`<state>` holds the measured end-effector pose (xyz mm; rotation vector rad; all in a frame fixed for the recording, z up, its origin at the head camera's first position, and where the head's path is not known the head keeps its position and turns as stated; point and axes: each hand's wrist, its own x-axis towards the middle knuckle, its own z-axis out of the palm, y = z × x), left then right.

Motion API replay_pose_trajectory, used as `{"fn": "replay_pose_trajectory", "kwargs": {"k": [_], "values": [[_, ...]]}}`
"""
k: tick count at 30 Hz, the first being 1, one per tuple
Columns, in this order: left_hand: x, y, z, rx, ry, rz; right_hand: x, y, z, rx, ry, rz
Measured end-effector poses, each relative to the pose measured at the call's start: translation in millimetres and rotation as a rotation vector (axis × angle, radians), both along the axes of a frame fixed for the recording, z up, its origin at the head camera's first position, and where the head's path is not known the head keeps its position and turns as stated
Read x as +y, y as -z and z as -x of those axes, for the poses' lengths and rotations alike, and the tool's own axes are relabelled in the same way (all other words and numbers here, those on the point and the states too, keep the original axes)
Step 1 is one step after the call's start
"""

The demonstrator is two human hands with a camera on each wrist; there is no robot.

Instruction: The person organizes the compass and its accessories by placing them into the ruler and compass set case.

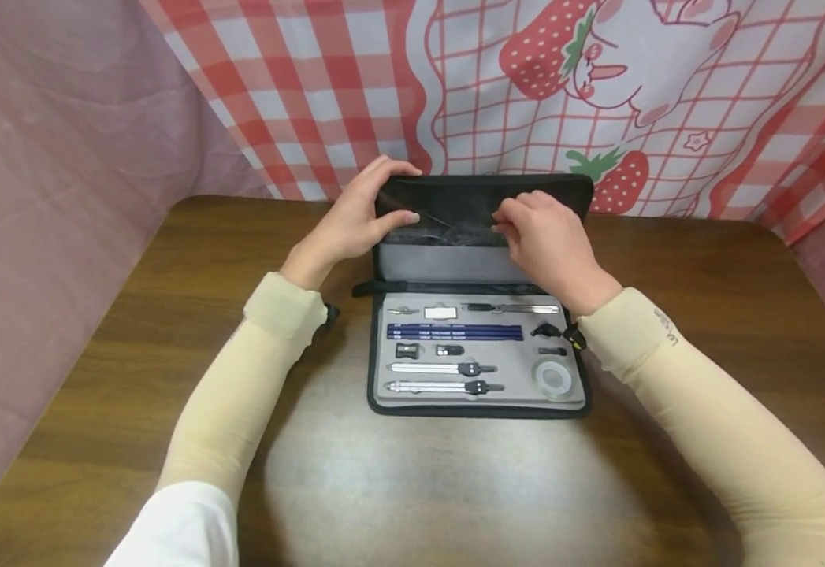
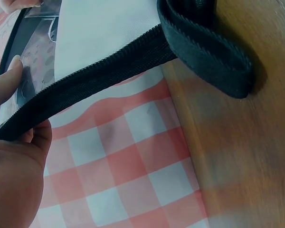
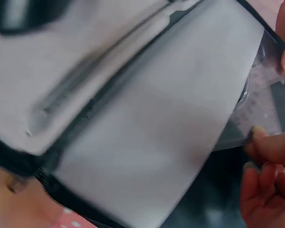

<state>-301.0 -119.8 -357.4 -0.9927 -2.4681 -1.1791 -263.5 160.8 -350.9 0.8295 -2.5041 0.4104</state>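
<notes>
A black zip case point(image 1: 479, 412) lies open on the table with its lid raised. My left hand point(image 1: 355, 213) grips the lid's left edge, thumb in front and fingers behind; the left wrist view shows this hand point(image 2: 19, 161) around the zipper edge. At the lid's grey pocket point(image 3: 156, 123), my right hand point(image 3: 270, 166) pinches the edge of clear plastic drafting pieces point(image 3: 256, 107) with printed markings. They stick out above the pocket, their lower parts hidden. In the head view, the right hand point(image 1: 550, 240) covers part of the lid.
The grey tray holds blue pencils point(image 1: 455, 332), two compasses point(image 1: 440, 387), a white eraser point(image 1: 440, 313), a sharpener point(image 1: 406, 351), a tape roll point(image 1: 552, 379) and a mechanical pencil point(image 1: 511, 309). A black strap point(image 2: 213, 57) juts left. A checked cloth point(image 1: 355, 79) hangs behind the table point(image 1: 192, 315).
</notes>
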Motion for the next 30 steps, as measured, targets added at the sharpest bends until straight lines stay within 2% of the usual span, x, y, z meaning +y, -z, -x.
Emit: {"fn": "replay_pose_trajectory", "kwargs": {"k": [5, 10, 13, 16, 19, 21, 24, 26, 30], "values": [[-0.5, 1.0, 0.3, 0.000, 0.003, -0.001, 3.3, 6.9, 0.0, -0.016, -0.002, 0.041], [-0.2, 3.1, 1.7, 0.016, 0.005, -0.015, 5.0, 5.1, -0.5, -0.003, 0.016, 0.028], [-0.3, 3.5, 2.6, 0.017, -0.003, -0.017, 10.4, 0.0, -0.9, 0.050, 0.013, 0.074], [-0.2, 2.7, 2.7, 0.009, -0.006, -0.014, 22.1, -6.5, -0.3, 0.153, 0.012, 0.182], [0.3, 1.0, 2.0, 0.012, -0.003, -0.002, 38.0, -13.3, -0.4, 0.209, 0.057, 0.270], [0.4, 0.0, 1.4, 0.016, -0.003, 0.007, 47.3, -17.2, -0.7, 0.176, 0.102, 0.309], [0.5, -1.2, 1.1, 0.024, -0.003, 0.016, 57.3, -20.4, -2.2, 0.070, 0.148, 0.310], [0.3, -1.8, 1.2, 0.029, -0.001, 0.015, 61.1, -20.6, -2.5, 0.016, 0.156, 0.297], [-1.5, -2.0, 2.8, 0.039, -0.005, 0.010, 64.6, -19.3, -0.9, -0.040, 0.162, 0.276]]}}
